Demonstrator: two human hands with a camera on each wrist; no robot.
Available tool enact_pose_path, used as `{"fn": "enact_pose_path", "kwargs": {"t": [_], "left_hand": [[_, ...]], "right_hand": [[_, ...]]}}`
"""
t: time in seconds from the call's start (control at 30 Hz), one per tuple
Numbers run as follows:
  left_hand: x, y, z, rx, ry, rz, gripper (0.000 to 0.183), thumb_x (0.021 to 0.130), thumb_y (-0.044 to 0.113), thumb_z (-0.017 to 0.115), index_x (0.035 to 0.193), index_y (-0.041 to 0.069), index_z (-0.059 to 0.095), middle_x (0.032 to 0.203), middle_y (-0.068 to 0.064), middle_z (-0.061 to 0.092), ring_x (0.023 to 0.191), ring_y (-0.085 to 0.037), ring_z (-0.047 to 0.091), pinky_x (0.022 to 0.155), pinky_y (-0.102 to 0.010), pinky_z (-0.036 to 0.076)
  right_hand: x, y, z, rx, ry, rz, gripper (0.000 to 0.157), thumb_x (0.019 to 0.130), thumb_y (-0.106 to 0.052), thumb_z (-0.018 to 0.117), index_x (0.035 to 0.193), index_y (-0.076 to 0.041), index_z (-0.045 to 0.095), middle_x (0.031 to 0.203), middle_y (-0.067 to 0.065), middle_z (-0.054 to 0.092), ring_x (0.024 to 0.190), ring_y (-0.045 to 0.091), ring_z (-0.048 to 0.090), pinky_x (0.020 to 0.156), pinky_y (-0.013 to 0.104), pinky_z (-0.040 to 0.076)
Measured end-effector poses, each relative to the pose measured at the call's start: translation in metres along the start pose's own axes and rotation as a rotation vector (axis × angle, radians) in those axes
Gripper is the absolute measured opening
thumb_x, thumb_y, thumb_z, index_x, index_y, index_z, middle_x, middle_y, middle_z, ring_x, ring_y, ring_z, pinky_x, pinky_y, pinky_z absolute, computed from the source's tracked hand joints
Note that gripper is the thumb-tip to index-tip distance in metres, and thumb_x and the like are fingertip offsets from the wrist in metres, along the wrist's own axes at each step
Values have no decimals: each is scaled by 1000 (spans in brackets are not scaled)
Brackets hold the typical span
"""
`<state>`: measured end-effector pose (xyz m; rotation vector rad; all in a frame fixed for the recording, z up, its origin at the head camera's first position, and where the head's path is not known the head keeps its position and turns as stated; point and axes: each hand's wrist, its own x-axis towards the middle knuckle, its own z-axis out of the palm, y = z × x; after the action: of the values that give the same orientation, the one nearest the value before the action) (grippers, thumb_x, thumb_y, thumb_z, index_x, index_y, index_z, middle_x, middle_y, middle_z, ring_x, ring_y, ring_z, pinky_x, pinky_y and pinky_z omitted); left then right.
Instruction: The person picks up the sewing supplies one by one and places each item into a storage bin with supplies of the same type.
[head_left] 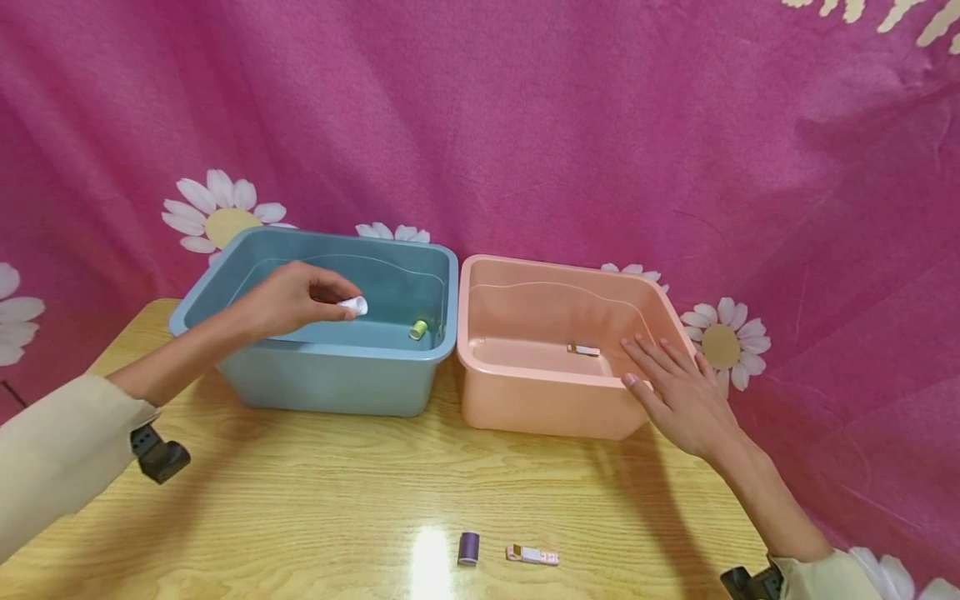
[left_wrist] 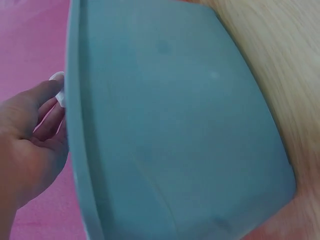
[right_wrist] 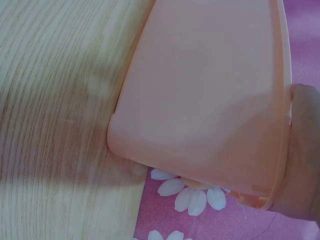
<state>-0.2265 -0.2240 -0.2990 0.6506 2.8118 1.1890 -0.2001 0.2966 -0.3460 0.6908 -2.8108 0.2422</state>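
Note:
Over the blue bin (head_left: 330, 381), my left hand (head_left: 295, 297) pinches a small white thread spool (head_left: 359, 306) between thumb and fingers. In the left wrist view the bin's side wall hides part of that hand. A yellow-green spool (head_left: 417, 330) lies on the bin's floor, towards its right end. My right hand (head_left: 681, 400) rests with straight fingers over the front right corner of the peach bin (head_left: 547, 406). Inside that bin lies a small nail clipper (head_left: 583, 350).
Nearer the front of the wooden table (head_left: 322, 500) stand a purple thread spool (head_left: 468, 548) and, to its right, a pink-and-white nail clipper (head_left: 532, 555). The two bins sit side by side against a magenta cloth (head_left: 510, 133) with white flowers.

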Motion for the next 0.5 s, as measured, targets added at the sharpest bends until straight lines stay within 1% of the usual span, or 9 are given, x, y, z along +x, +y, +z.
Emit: {"fn": "enact_pose_path", "kwargs": {"t": [0.13, 0.27, 0.37, 0.5], "left_hand": [[8, -9, 2, 28, -3, 5, 27, 91, 18, 76, 114, 5, 74, 98, -3, 74, 90, -20, 67, 76, -33, 52], [13, -14, 4, 48, -4, 5, 26, 90, 15, 76, 114, 3, 74, 98, -5, 74, 91, -22, 69, 79, -37, 53], [16, -17, 5, 51, -15, -9, 27, 90, 12, 76, 115, 1, 73, 99, -7, 74, 92, -24, 69, 81, -40, 54], [20, -19, 6, 35, -39, -38, 29, 91, 12, 75, 117, -1, 72, 104, -10, 74, 97, -27, 68, 85, -44, 54]], "right_hand": [[-1, 0, 1, 2, 1, 0, 54, 106, -42, 43, 155, -20, 39, 156, 13, 39, 141, 45, 31, 109, 71, 8], [0, 0, 1, 6, 1, 1, 54, 106, -42, 44, 155, -20, 40, 156, 13, 38, 141, 45, 30, 109, 71, 8], [0, 0, 1, 8, 1, 4, 54, 105, -42, 44, 154, -20, 40, 156, 13, 38, 141, 44, 30, 109, 71, 9], [0, 0, 0, 5, -2, 4, 54, 106, -42, 44, 155, -21, 40, 155, 14, 39, 141, 45, 31, 109, 71, 8]]}}
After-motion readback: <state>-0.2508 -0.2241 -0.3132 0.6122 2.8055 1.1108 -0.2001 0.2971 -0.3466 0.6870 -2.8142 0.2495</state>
